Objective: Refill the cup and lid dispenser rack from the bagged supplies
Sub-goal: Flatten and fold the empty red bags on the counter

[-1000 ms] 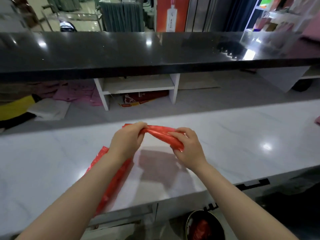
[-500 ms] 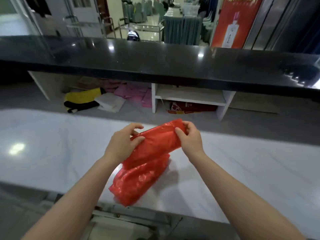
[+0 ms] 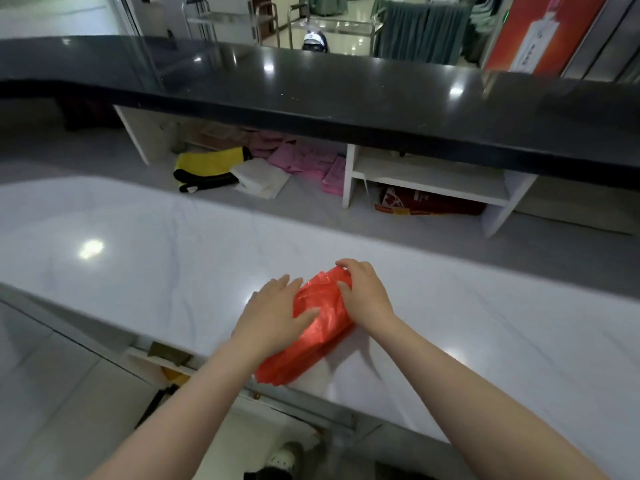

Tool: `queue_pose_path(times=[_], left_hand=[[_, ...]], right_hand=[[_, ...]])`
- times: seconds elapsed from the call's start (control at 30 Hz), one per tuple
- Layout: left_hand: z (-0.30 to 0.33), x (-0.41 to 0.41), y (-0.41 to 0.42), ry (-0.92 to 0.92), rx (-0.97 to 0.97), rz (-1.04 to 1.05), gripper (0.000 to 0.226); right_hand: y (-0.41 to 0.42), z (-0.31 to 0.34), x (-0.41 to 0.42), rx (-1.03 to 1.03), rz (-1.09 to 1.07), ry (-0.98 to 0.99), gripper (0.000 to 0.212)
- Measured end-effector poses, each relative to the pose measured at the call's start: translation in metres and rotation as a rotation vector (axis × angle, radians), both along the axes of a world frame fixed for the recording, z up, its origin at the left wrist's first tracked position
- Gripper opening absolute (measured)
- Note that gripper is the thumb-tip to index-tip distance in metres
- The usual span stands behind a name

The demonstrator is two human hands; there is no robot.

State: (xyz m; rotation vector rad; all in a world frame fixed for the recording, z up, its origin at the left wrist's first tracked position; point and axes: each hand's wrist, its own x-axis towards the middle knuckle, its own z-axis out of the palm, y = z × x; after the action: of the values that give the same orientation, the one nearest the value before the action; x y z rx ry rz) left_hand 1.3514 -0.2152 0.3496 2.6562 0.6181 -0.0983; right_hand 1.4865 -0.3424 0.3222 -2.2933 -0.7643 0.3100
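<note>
White counter, near edge: the red bag, held up and stretched half a second ago, now lies folded flat (likely emptied, so put away). Left hand presses its near half, fingers straight and spread; right hand pinches its far end.

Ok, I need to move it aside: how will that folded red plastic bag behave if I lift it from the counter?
Probably floppy: the red plastic bag is thin, crinkled film, so it would likely sag and unfold. It looks light and flat. On the glossy white counter it may slide easily; the left hand presses it flat while the right hand grips its end.
</note>
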Motion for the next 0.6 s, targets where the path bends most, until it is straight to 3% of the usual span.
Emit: queue_pose_path(times=[0.13, 0.27, 0.6], left_hand=[[-0.030, 0.005, -0.021, 0.170, 0.120, -0.038, 0.084], [-0.053, 0.004, -0.021, 0.155, 0.201, -0.047, 0.086], [-0.065, 0.006, -0.012, 0.127, 0.182, -0.079, 0.095]], right_hand=[[0.002, 0.001, -0.005, -0.234, 0.038, -0.284, 0.047], [0.005, 0.000, -0.008, -0.349, 0.421, -0.551, 0.052], [0.006, -0.017, 0.005, -0.479, 0.454, -0.320, 0.050]])
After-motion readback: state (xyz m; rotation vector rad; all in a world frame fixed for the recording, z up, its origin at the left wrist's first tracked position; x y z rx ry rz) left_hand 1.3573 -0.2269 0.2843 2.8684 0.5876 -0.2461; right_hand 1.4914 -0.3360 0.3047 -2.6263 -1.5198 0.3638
